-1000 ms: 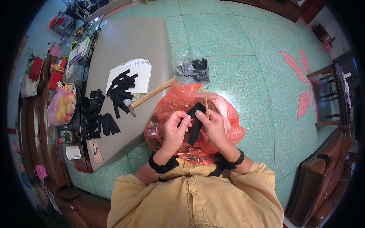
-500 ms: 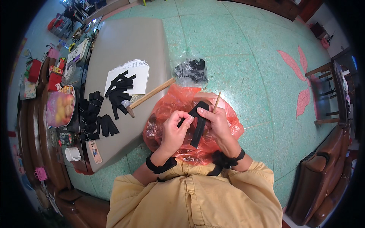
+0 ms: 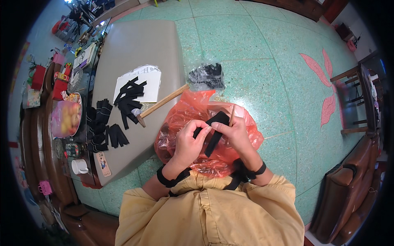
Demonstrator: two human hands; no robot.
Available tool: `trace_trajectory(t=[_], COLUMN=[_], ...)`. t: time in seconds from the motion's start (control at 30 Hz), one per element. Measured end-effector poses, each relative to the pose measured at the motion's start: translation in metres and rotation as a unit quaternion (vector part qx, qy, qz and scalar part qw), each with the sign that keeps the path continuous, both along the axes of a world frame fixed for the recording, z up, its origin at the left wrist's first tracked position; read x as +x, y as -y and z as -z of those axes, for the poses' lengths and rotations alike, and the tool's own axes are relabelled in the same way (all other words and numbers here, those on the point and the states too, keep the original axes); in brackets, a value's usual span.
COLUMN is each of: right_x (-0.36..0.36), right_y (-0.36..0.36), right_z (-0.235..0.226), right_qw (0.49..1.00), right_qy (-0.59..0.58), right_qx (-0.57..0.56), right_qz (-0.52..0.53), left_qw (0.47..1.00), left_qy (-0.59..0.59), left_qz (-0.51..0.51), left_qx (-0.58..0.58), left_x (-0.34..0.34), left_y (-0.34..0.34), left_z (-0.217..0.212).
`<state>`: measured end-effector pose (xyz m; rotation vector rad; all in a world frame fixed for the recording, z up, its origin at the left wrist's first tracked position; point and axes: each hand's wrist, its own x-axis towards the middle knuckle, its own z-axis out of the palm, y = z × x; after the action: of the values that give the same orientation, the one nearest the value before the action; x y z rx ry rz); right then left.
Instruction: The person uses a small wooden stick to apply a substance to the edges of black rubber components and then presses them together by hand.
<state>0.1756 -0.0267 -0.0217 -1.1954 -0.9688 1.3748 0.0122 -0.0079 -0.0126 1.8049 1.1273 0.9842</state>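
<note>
Green tiled floor [image 3: 262, 78] spreads around me. Far left runs a brown leather sofa [image 3: 28, 143], then come some fruit [image 3: 69, 117] in a bowl and, nearer me, a white mug [image 3: 79, 166]. Bundled black strips [image 3: 97, 123] lie by the left edge of the grey desk [image 3: 139, 41]; loose strips [image 3: 125, 102] are strewn partly over white paper [image 3: 154, 87], with a hammer [image 3: 162, 103] lying slantwise beside them. Next, a red plastic bag [image 3: 174, 115] spreads in front of my lap, and beyond it a clear bag [image 3: 207, 76] of black pieces sits on the floor. Over the red bag, my left grip [image 3: 189, 141] is pinched closed, thumb to fingertips, at the edge of a folded black strip [image 3: 213, 144]. My right grip [image 3: 236, 133] is closed on that strip too, thumb pressed on top, with a slim wooden stick [image 3: 232, 115] jutting up behind the thumb. Farther right, pink leaf shapes [image 3: 327, 112] mark the tiles, then a brown leather armchair [image 3: 342, 192] stands at lower right
</note>
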Motion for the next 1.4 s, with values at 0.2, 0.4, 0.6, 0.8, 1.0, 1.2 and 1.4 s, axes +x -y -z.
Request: trace_trajectory(t=[0.2,0.4,0.6,0.8,1.0,1.2,1.4], right_x=[0.001,-0.007,-0.005,-0.019,-0.011,-0.015,-0.015], right_y=[0.0,0.004,0.002,-0.001,0.0,-0.002,-0.002], right_z=[-0.005,-0.01,0.002,-0.003,0.0,0.006,0.01], right_qw=[0.992,0.991,0.929,0.992,0.991,0.985,0.973], right_qy=[-0.114,-0.118,-0.358,-0.1,-0.097,-0.134,-0.212], right_qx=[-0.051,-0.039,-0.092,-0.008,-0.042,-0.02,-0.041], right_qz=[0.006,0.044,0.016,0.077,0.077,0.111,0.077], left_qw=[0.955,0.936,0.925,0.948,0.943,0.934,0.936], left_qy=[0.205,0.281,0.311,0.256,0.26,0.283,0.289], left_qz=[0.016,0.013,0.02,0.004,0.007,-0.004,-0.003], left_qx=[-0.212,-0.214,-0.216,-0.188,-0.207,-0.218,-0.201], left_x=[-0.001,-0.002,0.001,0.001,0.001,-0.001,0.0], left_y=[0.002,0.003,0.0,-0.005,-0.005,-0.006,-0.007], left_z=[-0.003,0.005,0.007,0.006,0.003,0.004,0.008])
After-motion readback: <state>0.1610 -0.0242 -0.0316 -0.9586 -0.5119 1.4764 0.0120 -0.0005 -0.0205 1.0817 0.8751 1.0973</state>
